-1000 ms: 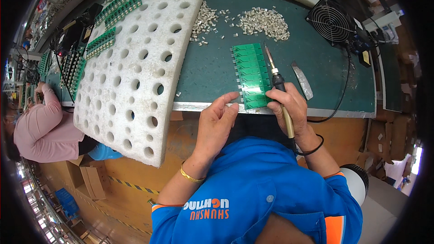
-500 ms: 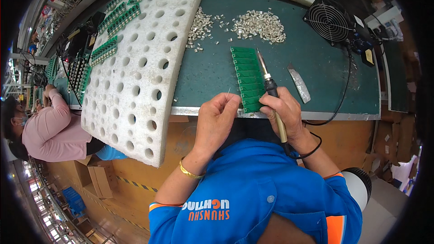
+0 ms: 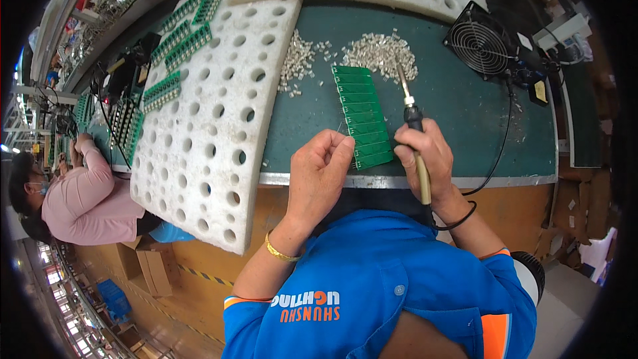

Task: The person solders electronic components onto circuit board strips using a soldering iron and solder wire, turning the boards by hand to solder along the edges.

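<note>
Currently, your right hand (image 3: 425, 156) has its fingers wrapped round the soldering iron (image 3: 413, 118), whose tip (image 3: 403, 81) points away beyond them. Your left hand (image 3: 319, 171) has its fingers pinched together on what looks like a thin wire (image 3: 341, 125). The green circuit board (image 3: 362, 116) lies between both sets of fingers, its lower left edge at your left fingertips; whether they touch it, I cannot tell. Should your right wrist swing inward, the tip, if hot, could scorch the board or burn those left fingers. A nudge from them could skew the board, and the cord (image 3: 509, 126), right of your right fingers, could tug the iron aside if it snags.
</note>
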Tool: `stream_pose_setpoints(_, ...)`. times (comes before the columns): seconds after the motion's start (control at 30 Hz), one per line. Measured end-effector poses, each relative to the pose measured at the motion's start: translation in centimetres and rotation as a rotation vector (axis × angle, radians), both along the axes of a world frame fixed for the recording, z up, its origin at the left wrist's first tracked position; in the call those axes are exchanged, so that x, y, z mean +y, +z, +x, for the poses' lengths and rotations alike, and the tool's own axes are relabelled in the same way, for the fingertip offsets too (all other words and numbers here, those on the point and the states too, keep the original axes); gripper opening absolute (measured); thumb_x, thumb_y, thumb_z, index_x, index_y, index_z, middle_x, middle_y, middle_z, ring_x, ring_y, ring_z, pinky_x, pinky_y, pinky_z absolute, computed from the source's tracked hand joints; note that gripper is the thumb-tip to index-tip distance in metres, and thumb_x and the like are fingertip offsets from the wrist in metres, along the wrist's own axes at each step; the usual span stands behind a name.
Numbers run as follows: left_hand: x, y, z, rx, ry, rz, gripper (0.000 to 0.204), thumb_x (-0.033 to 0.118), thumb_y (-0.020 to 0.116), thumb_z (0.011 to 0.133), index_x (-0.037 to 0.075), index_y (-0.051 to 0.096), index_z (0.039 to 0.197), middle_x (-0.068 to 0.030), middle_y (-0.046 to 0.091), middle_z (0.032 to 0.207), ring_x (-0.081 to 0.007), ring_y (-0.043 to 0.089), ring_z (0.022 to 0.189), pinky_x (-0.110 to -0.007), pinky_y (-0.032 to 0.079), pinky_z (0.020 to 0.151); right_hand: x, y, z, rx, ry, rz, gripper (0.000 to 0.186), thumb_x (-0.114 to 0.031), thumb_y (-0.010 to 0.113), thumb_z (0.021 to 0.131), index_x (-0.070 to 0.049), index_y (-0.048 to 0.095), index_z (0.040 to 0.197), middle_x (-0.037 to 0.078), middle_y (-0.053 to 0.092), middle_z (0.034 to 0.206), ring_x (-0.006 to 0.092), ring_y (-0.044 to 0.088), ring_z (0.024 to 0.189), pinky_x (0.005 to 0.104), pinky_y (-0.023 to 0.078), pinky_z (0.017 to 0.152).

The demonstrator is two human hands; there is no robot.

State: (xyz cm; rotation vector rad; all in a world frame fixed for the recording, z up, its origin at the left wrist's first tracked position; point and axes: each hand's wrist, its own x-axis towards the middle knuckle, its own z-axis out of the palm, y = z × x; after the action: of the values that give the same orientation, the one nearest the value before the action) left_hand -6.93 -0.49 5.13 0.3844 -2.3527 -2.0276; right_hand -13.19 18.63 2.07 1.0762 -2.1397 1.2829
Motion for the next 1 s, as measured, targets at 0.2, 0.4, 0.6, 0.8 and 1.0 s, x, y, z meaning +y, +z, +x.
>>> stream_pose_setpoints(0.2, 0.1, 1.7, -1.7, 0.114, -0.006, 0.043, 0.019, 0.016, 0.061, 0.098, 0.000, 0.063, 0.087, 0.0054, 0.052, 0.066, -0.0015, 0.042, 0.060, -0.021, 0.036, 0.052, -2.0, 2.0, -3.1, -0.291, -0.086, -0.081, 0.026, -0.007, 0.072, 0.085, -0.005, 0.059, 0.107, 0.010, 0.055, 0.087, 0.0216, 0.059, 0.073, 0.0317, 0.051, 0.063)
stream_pose_setpoints(0.4, -0.3, 2.2, -2.7, 0.066, -0.021, 0.299, 0.019, 0.020, 0.060, 0.100, 0.004, 0.064, 0.093, 0.0033, 0.060, 0.079, -0.0003, 0.040, 0.063, -0.017, 0.031, 0.056, -3.8, 2.3, -5.0, -0.553, 0.004, -0.328, 0.028, -0.004, 0.071, 0.088, -0.006, 0.056, 0.111, 0.004, 0.057, 0.097, 0.0088, 0.057, 0.084, 0.0243, 0.053, 0.073)
stream_pose_setpoints(0.6, -0.9, 2.5, -3.4, 0.071, 0.018, 0.398, 0.018, 0.021, 0.060, 0.100, 0.005, 0.065, 0.098, 0.0020, 0.063, 0.082, 0.0011, 0.037, 0.061, -0.015, 0.027, 0.054, -4.9, 1.9, -6.5, -0.574, 0.033, -0.352, 0.027, -0.004, 0.070, 0.088, -0.007, 0.056, 0.110, 0.003, 0.054, 0.095, 0.0083, 0.056, 0.083, 0.0235, 0.051, 0.073)
stream_pose_setpoints(0.8, -0.9, 2.5, -3.9, 0.069, 0.029, 0.346, 0.017, 0.022, 0.062, 0.099, 0.005, 0.065, 0.099, 0.0023, 0.064, 0.084, 0.0010, 0.038, 0.061, -0.015, 0.027, 0.055, -5.5, 1.6, -7.5, -0.534, 0.047, -0.314, 0.026, -0.001, 0.068, 0.087, -0.007, 0.056, 0.109, 0.004, 0.054, 0.093, 0.0108, 0.055, 0.082, 0.0256, 0.049, 0.075)
stream_pose_setpoints(1.0, -1.3, 2.3, -4.1, 0.010, 0.017, 0.388, 0.018, 0.016, 0.061, 0.099, -0.001, 0.066, 0.102, -0.0016, 0.064, 0.088, -0.0068, 0.056, 0.083, -0.021, 0.044, 0.078, -5.5, 1.4, -7.7, -0.535, 0.055, -0.311, 0.027, 0.002, 0.068, 0.086, -0.006, 0.057, 0.109, 0.007, 0.056, 0.095, 0.0137, 0.058, 0.082, 0.0271, 0.051, 0.076)
